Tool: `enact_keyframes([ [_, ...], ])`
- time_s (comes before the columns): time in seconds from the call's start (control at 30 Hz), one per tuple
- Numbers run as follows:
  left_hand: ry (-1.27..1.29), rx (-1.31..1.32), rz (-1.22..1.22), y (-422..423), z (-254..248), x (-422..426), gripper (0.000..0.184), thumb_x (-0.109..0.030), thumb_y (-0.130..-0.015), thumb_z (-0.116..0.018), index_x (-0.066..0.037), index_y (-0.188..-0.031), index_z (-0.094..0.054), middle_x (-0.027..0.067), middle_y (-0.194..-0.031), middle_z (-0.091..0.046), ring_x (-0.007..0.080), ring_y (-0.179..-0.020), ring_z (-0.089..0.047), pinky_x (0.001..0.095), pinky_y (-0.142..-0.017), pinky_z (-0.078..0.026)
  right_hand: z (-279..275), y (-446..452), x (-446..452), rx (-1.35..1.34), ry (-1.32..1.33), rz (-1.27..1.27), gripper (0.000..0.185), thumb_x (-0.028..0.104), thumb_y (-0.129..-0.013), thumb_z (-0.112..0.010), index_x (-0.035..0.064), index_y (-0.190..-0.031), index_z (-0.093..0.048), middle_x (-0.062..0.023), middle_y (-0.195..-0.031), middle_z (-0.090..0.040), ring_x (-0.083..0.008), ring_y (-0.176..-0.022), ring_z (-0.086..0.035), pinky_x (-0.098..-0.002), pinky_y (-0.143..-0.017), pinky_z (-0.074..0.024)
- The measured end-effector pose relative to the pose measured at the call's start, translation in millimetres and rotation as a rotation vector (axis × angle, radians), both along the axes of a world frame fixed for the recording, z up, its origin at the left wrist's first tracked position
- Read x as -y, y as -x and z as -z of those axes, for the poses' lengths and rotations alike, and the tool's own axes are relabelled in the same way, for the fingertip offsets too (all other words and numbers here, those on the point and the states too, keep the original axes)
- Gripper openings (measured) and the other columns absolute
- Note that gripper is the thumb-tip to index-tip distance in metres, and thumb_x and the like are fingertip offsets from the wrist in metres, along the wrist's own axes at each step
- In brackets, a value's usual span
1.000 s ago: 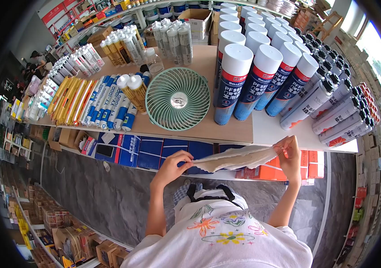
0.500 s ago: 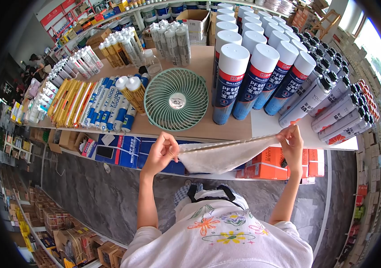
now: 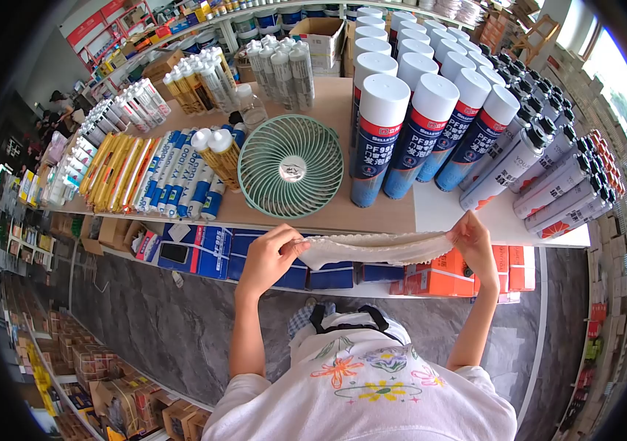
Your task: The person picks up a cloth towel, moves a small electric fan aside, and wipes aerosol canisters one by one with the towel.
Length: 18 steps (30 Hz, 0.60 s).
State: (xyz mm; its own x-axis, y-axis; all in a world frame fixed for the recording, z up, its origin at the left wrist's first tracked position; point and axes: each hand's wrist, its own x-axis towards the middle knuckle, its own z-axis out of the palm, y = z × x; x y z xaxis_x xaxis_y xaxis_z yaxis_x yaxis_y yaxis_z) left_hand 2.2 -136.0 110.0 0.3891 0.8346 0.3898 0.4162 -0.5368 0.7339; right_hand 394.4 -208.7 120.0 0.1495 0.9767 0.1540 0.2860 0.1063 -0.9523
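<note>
A whitish cloth (image 3: 376, 248) is stretched between my two hands in front of the table's near edge, folded into a narrow strip with an uneven edge. My left hand (image 3: 275, 253) pinches its left end between thumb and fingers. At the opposite end, my right hand (image 3: 473, 237) grips the corner with fingertips closed. Beyond the cloth, a round pale green slatted basket (image 3: 291, 166) sits on the table, with a white label at its centre.
Foam spray cans (image 3: 377, 140) crowd the table's right half, beside grey cans (image 3: 508, 169) with black tops. Sealant tubes (image 3: 174, 173) lie to the left, near a clear jar (image 3: 251, 110). Blue boxes (image 3: 214, 246) and orange boxes (image 3: 438, 273) fill the low shelf underneath.
The cloth hung as a wide, drooping triangle and is now a narrower strip. My left hand has moved slightly right and down; my right hand has shifted slightly left and down.
</note>
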Motion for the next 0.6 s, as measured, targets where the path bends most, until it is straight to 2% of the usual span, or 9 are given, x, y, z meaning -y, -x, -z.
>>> enact_keyframes([
  [0.07, 0.142, -0.105, -0.009, 1.9, -0.8, 2.5, 0.021, -0.015, -0.089, -0.073, 0.004, -0.084, -0.065, 0.0060, -0.081, -0.058, 0.0123, -0.060, -0.051, 0.0283, -0.056, -0.042, 6.5, -1.7, -2.6, -0.083, 0.065, 0.007, 0.034, -0.003, -0.088, -0.070, 0.0072, -0.081, -0.039, 0.0002, -0.079, -0.052, -0.0078, -0.077, -0.049, -0.0256, -0.074, -0.0473],
  [0.17, 0.112, -0.058, 0.007, 3.8, 20.1, 1.6, 0.022, -0.016, -0.091, -0.070, 0.004, -0.083, -0.063, 0.0066, -0.077, -0.057, 0.0139, -0.065, -0.051, 0.0275, -0.061, -0.041, 19.0, -5.9, -4.9, -0.207, 0.124, -0.038, 0.034, 0.003, -0.087, -0.073, 0.0090, -0.081, -0.040, 0.0015, -0.080, -0.052, -0.0071, -0.076, -0.049, -0.0240, -0.071, -0.0453],
  [0.23, 0.379, 0.136, 0.067, 0.9, 34.2, 5.0, 0.021, -0.014, -0.091, -0.068, 0.003, -0.080, -0.062, 0.0010, -0.074, -0.054, 0.0087, -0.067, -0.048, 0.0236, -0.063, -0.038, 31.0, -5.7, -7.7, -0.912, 0.185, -0.237, 0.033, 0.003, -0.087, -0.073, 0.0102, -0.082, -0.041, 0.0011, -0.083, -0.054, -0.0076, -0.078, -0.054, -0.0231, -0.071, -0.0456],
  [0.27, 0.599, 0.219, 0.113, 2.2, 42.1, 3.7, 0.020, -0.016, -0.092, -0.067, 0.000, -0.081, -0.062, -0.0017, -0.074, -0.055, 0.0062, -0.068, -0.047, 0.0225, -0.062, -0.037, 38.5, -4.1, -9.6, -1.044, 0.177, -0.197, 0.020, 0.005, -0.090, -0.067, 0.0086, -0.086, -0.048, 0.0006, -0.088, -0.058, -0.0100, -0.081, -0.059, -0.0248, -0.074, -0.0488],
  [0.3, 0.821, 0.304, 0.159, 3.4, 49.7, 3.3, 0.019, -0.017, -0.093, -0.066, -0.002, -0.081, -0.063, -0.0044, -0.075, -0.055, 0.0036, -0.068, -0.047, 0.0214, -0.061, -0.035, 44.8, -2.0, -11.7, -1.046, 0.179, -0.198, 0.020, 0.005, -0.090, -0.067, 0.0086, -0.086, -0.048, 0.0006, -0.088, -0.058, -0.0100, -0.081, -0.059, -0.0248, -0.074, -0.0488],
  [0.33, 0.823, 0.303, 0.159, -0.6, 58.5, 4.4, 0.019, -0.017, -0.093, -0.066, -0.002, -0.081, -0.063, -0.0044, -0.075, -0.055, 0.0036, -0.068, -0.047, 0.0214, -0.061, -0.035, 50.2, 1.1, -13.2, -1.059, 0.222, -0.075, 0.014, 0.008, -0.092, -0.065, 0.0077, -0.089, -0.051, 0.0005, -0.090, -0.059, -0.0107, -0.081, -0.060, -0.0259, -0.075, -0.0502],
  [0.4, 0.922, 0.593, 0.057, -20.5, 71.9, 8.3, 0.019, -0.020, -0.095, -0.065, -0.008, -0.080, -0.062, -0.0086, -0.074, -0.055, -0.0004, -0.066, -0.043, 0.0201, -0.058, -0.030, 55.1, 11.0, -14.5, -1.082, 0.269, 0.098, 0.007, 0.013, -0.096, -0.058, 0.0057, -0.097, -0.058, 0.0004, -0.092, -0.061, -0.0124, -0.083, -0.061, -0.0286, -0.080, -0.0526],
  [0.5, 1.090, 0.766, -0.070, -33.6, 75.6, 15.1, 0.019, -0.023, -0.096, -0.064, -0.009, -0.083, -0.061, -0.0075, -0.075, -0.054, 0.0000, -0.063, -0.048, 0.0184, -0.054, -0.037, 54.7, 30.2, -12.2, -1.095, 0.297, 0.218, 0.005, 0.011, -0.097, -0.057, 0.0064, -0.095, -0.057, 0.0007, -0.090, -0.060, -0.0117, -0.083, -0.060, -0.0272, -0.079, -0.0514],
  [0.6, 1.018, 0.739, -0.036, -43.7, 75.7, 21.2, 0.019, -0.025, -0.097, -0.064, -0.009, -0.086, -0.062, -0.0066, -0.076, -0.056, 0.0001, -0.065, -0.050, 0.0197, -0.056, -0.042, 81.1, 33.7, -11.6, -1.051, 0.250, 0.144, 0.009, 0.006, -0.095, -0.058, 0.0094, -0.089, -0.054, 0.0023, -0.088, -0.058, -0.0102, -0.083, -0.057, -0.0255, -0.076, -0.0479],
])
